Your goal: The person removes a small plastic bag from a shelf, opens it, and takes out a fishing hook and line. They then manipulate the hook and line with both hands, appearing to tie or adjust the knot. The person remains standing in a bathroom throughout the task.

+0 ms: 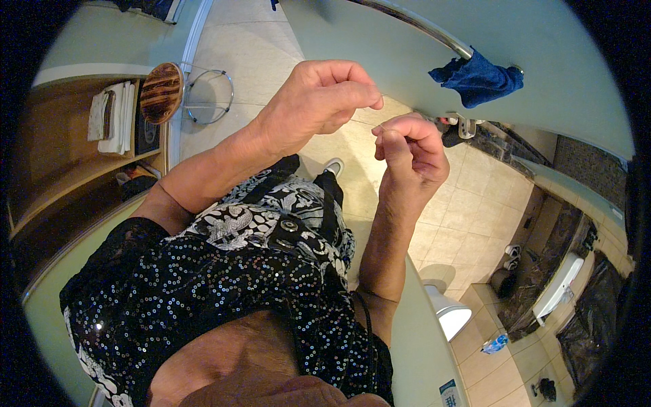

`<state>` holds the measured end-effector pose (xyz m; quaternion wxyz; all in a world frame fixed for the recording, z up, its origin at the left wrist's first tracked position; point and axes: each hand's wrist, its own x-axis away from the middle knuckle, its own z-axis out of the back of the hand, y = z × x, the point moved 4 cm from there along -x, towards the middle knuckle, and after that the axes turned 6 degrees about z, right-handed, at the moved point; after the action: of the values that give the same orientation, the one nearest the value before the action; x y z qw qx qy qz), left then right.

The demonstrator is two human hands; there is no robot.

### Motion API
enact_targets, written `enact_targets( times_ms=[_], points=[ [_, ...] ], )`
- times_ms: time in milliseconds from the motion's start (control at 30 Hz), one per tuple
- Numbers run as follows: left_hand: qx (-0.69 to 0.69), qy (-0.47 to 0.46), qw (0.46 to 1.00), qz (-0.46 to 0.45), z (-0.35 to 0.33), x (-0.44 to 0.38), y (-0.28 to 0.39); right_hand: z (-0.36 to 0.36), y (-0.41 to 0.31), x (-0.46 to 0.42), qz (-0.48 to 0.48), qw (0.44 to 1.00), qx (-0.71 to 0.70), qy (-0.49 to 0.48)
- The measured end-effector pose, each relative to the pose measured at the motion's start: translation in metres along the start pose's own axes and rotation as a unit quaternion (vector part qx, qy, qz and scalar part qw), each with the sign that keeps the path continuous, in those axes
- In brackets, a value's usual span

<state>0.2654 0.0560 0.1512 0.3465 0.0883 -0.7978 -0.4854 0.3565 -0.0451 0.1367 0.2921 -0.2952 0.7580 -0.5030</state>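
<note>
My left hand is raised above the tiled floor, with its thumb and fingertips pinched together. A tiny pale tip shows at those fingertips, but I cannot tell what it is. My right hand is just to the right and lower in the picture, thumb against a curled forefinger. A thin pale strand sticks out between its thumb and forefinger; whether it is thread or a needle is unclear. The two hands are close but apart. Below them is my black sequined top with black-and-white patterned cloth.
At left, a round wooden-topped stool with metal legs is beside wooden shelves holding folded white cloths. A dark blue cloth hangs on a metal rail at upper right. Pale green panels flank me. A white basin is at right.
</note>
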Motion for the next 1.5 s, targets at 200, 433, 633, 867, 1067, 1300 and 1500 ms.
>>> enact_targets(
  times_ms=[200,433,633,867,1067,1300,1500],
  points=[
    [-0.093,-0.009,0.995,-0.038,-0.006,0.005,-0.001,0.001,0.001,-0.001,0.034,0.999,0.015,0.023],
    [-0.105,-0.022,0.994,-0.022,-0.008,0.006,0.001,0.000,0.001,-0.001,0.052,0.998,0.023,0.033],
    [-0.116,-0.026,0.993,-0.002,-0.006,0.007,0.002,0.000,-0.001,0.000,0.043,0.998,0.017,0.034],
    [-0.120,-0.038,0.992,0.019,-0.008,0.005,-0.002,-0.001,0.004,0.002,0.025,0.999,-0.037,0.030],
    [-0.085,-0.056,0.994,0.042,-0.008,0.004,-0.004,-0.004,0.004,0.003,-0.013,0.997,-0.058,0.049],
    [-0.076,-0.064,0.994,0.054,-0.007,0.002,-0.007,-0.002,0.005,0.001,0.024,0.999,-0.029,0.011],
    [0.019,-0.111,0.990,0.081,-0.003,-0.003,-0.011,0.000,0.007,0.001,0.000,0.999,-0.025,0.046]
  ],
)
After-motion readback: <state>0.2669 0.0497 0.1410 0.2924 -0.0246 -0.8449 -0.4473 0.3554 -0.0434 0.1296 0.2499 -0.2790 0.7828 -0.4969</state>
